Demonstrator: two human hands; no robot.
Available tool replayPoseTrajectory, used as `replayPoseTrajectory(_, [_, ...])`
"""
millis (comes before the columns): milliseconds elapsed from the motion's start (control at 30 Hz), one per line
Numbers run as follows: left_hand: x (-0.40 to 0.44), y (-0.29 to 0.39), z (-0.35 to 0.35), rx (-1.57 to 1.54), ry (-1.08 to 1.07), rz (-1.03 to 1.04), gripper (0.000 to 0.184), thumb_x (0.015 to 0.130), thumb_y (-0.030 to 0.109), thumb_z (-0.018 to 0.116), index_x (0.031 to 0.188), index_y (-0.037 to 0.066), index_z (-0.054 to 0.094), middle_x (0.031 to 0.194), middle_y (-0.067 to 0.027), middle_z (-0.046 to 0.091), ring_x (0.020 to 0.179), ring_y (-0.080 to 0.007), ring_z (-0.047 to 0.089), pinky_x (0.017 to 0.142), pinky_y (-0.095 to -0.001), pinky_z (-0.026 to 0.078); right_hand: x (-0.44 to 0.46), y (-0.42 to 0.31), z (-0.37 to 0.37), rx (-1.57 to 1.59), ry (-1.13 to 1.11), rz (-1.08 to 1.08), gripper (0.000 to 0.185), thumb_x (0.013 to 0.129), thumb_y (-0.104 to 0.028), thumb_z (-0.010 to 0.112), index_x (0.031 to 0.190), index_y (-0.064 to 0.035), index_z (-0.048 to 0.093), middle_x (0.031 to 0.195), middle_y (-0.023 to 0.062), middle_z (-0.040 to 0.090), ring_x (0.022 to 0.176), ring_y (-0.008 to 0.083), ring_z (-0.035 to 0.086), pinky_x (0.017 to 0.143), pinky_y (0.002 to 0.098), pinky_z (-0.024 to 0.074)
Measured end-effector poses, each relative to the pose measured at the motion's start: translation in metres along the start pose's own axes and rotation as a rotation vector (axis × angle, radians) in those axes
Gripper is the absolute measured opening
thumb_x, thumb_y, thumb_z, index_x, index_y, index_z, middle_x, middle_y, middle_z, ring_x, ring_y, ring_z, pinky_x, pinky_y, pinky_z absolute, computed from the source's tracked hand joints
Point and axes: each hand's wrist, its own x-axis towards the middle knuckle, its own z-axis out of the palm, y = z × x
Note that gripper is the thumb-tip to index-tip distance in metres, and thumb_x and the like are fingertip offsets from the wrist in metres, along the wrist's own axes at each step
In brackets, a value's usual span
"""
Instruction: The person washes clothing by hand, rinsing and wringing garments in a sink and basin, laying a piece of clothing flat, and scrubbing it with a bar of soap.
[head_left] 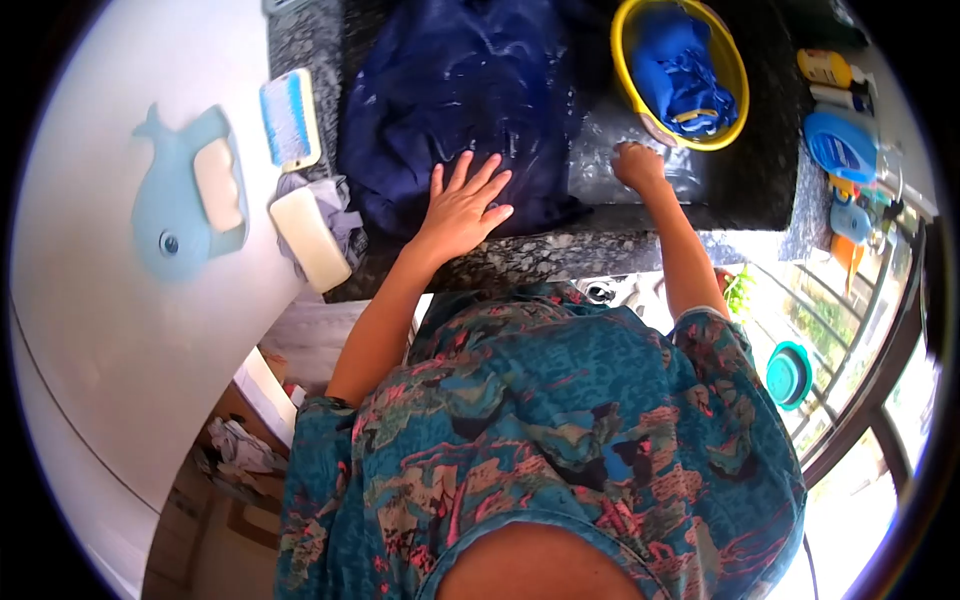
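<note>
A wet dark blue cloth garment [450, 90] lies spread over the dark stone washing surface. My left hand [465, 207] rests flat on its near edge, fingers spread. To the right, my right hand [638, 168] is closed in a fist over the wet slab [610, 180], just below the yellow basin [742, 95]. Whatever the fist may hold is hidden. Inside the basin sits a bunched bright blue cloth [675, 60], with a small yellowish item [693, 116] on it.
Along the left edge are a blue-and-white brush [290, 118] and a cream block [310, 240] on a grey cloth [345, 205]. A whale-shaped holder [170, 225] hangs on the white wall. Bottles [840, 145] stand at right, near a window grille and a teal bowl [789, 375].
</note>
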Motion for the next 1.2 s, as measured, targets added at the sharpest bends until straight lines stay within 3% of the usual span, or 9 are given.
replayPoseTrajectory(233, [0.006,-0.005,0.007,-0.003,-0.089,-0.052,0.061,0.095,0.053,0.042,0.146,0.019,0.039,0.158,-0.0056,0.021,0.147,-0.0296,0.009,0.115,-0.0564,0.000,-0.069,-0.202,-0.081,0.728,0.069,-0.573,0.029,0.086,-0.027,0.064,0.112,-0.0136,0.063,0.087,0.0154,0.070,0.083,0.0330,0.068,0.077,0.0408,0.0521])
replayPoseTrajectory(333, [0.013,-0.023,0.036,0.372,0.201,0.132,0.065,0.093,0.054,0.042,0.147,0.019,0.036,0.158,-0.0054,0.021,0.147,-0.0312,0.008,0.114,-0.0575,0.000,-0.113,-0.279,-0.066,0.707,-0.024,-0.813,0.039,0.084,-0.030,0.066,0.115,-0.0101,0.056,0.085,0.0166,0.069,0.079,0.0345,0.068,0.077,0.0427,0.0520])
replayPoseTrajectory(367, [0.011,-0.027,0.043,0.449,0.237,0.155,0.066,0.093,0.055,0.041,0.148,0.019,0.035,0.158,-0.0054,0.021,0.147,-0.0317,0.008,0.114,-0.0579,-0.001,-0.122,-0.300,-0.058,0.716,-0.132,-0.806,0.044,0.082,-0.031,0.068,0.115,-0.0056,0.053,0.086,0.0181,0.068,0.078,0.0351,0.068,0.077,0.0429,0.0520])
replayPoseTrajectory(400, [0.010,-0.022,0.034,0.046,0.093,0.099,0.065,0.093,0.054,0.042,0.148,0.020,0.035,0.158,-0.0034,0.020,0.147,-0.0312,0.008,0.113,-0.0596,0.000,-0.128,-0.317,-0.049,0.723,-0.238,-0.792,0.051,0.081,-0.033,0.070,0.115,-0.0010,0.050,0.087,0.0195,0.068,0.077,0.0358,0.067,0.077,0.0431,0.0521])
replayPoseTrajectory(500, [0.005,-0.008,0.008,-0.015,-0.056,0.061,0.063,0.096,0.049,0.044,0.150,0.018,0.030,0.160,-0.0029,0.011,0.147,-0.0316,-0.004,0.112,-0.0633,-0.002,-0.136,-0.351,-0.028,0.903,-0.578,-0.445,0.066,0.079,-0.042,0.073,0.115,0.0059,0.044,0.081,0.0126,0.063,0.061,0.0173,0.063,0.048,0.0292,0.0495])
replayPoseTrajectory(600, [0.003,-0.011,0.009,-0.020,-0.022,0.097,0.063,0.096,0.049,0.044,0.149,0.017,0.030,0.160,-0.0047,0.013,0.147,-0.0330,-0.003,0.111,-0.0644,-0.001,-0.143,-0.369,-0.011,0.887,-0.437,-0.394,0.078,0.075,-0.046,0.076,0.120,0.0061,0.040,0.090,0.0159,0.063,0.059,0.0190,0.062,0.047,0.0292,0.0494])
replayPoseTrajectory(833, [0.007,-0.018,0.018,0.012,0.078,0.149,0.064,0.095,0.051,0.043,0.148,0.016,0.034,0.159,-0.0066,0.016,0.146,-0.0357,0.003,0.110,-0.0665,0.002,-0.154,-0.413,-0.030,0.817,-0.444,-0.055,0.088,0.061,-0.037,0.082,0.123,0.0043,0.034,0.115,0.0228,0.058,0.105,0.0308,0.062,0.088,0.0396,0.0508])
replayPoseTrajectory(1100, [0.013,-0.022,0.027,0.014,0.135,0.158,0.066,0.092,0.057,0.044,0.145,0.019,0.039,0.156,-0.0032,0.025,0.146,-0.0341,0.010,0.110,-0.0654,0.005,-0.143,-0.395,-0.041,0.712,-0.415,-0.174,0.075,0.063,-0.032,0.072,0.122,0.0031,0.042,0.102,0.0172,0.064,0.092,0.0314,0.065,0.078,0.0355,0.0529])
replayPoseTrajectory(1200, [0.014,-0.028,0.031,0.031,0.107,0.161,0.066,0.093,0.056,0.041,0.149,0.022,0.032,0.159,-0.0006,0.020,0.147,-0.0319,0.009,0.111,-0.0640,0.002,-0.106,-0.367,-0.013,1.367,-0.901,-0.453,0.053,0.070,-0.030,0.071,0.111,-0.0011,0.052,0.092,0.0104,0.063,0.077,0.0235,0.063,0.067,0.0329,0.0514])
